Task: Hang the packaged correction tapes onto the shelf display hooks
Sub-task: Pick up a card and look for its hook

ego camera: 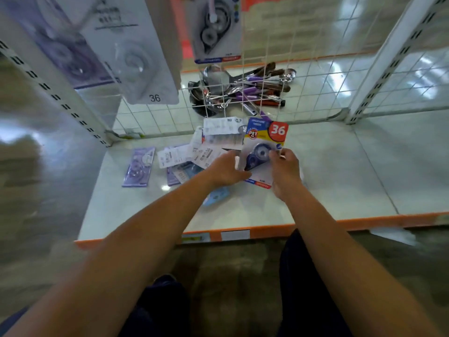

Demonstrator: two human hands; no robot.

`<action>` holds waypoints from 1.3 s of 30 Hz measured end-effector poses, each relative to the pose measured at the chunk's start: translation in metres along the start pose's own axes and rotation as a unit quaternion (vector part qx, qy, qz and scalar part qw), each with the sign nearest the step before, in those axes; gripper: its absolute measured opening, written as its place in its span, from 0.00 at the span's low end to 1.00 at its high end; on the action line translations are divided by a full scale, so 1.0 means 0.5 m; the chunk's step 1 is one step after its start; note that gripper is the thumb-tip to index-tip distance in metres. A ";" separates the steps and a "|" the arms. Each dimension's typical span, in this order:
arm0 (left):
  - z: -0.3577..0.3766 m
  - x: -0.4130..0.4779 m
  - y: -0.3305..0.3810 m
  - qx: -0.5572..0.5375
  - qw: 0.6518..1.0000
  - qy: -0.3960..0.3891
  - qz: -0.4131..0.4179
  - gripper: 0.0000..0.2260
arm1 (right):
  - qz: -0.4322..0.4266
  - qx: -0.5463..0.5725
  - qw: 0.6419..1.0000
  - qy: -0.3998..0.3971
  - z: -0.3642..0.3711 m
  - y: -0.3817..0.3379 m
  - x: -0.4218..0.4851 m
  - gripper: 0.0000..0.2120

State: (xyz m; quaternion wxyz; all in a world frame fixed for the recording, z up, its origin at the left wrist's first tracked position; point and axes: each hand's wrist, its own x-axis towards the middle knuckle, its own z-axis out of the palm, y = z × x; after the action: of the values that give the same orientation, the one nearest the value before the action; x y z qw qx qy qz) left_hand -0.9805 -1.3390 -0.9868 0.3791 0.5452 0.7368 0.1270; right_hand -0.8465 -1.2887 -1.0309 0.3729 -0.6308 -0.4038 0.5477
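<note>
While both hands gripped it, a blue correction tape package (pixel 263 152) stood tilted above the shelf (pixel 328 171). Right hand (pixel 285 173) fingers pinched its edge; left hand (pixel 227 170) fingers clasped its side.

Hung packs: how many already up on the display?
3. Purple pack far left, clear pack marked 36 beside it, dark-tape pack top centre. More may hang above the frame.
</note>
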 end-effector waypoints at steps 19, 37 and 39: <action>-0.134 -0.205 0.095 -0.278 0.941 0.186 0.058 0.17 | -0.258 0.085 0.948 -0.166 -0.036 -0.236 -0.226 0.09; -0.160 -0.277 0.111 -0.341 0.894 0.262 0.124 0.16 | -0.353 0.087 0.907 -0.212 -0.025 -0.290 -0.275 0.11; -0.164 -0.274 0.112 -0.338 0.895 0.261 0.125 0.18 | -0.346 0.094 0.909 -0.211 -0.019 -0.290 -0.272 0.11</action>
State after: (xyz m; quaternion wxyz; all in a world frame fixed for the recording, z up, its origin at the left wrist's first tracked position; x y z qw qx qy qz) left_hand -0.9822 -1.4227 -0.8398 0.3156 0.4187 0.6477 0.5528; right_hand -0.8617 -1.3567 -0.8443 0.5023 -0.2834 -0.6128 0.5403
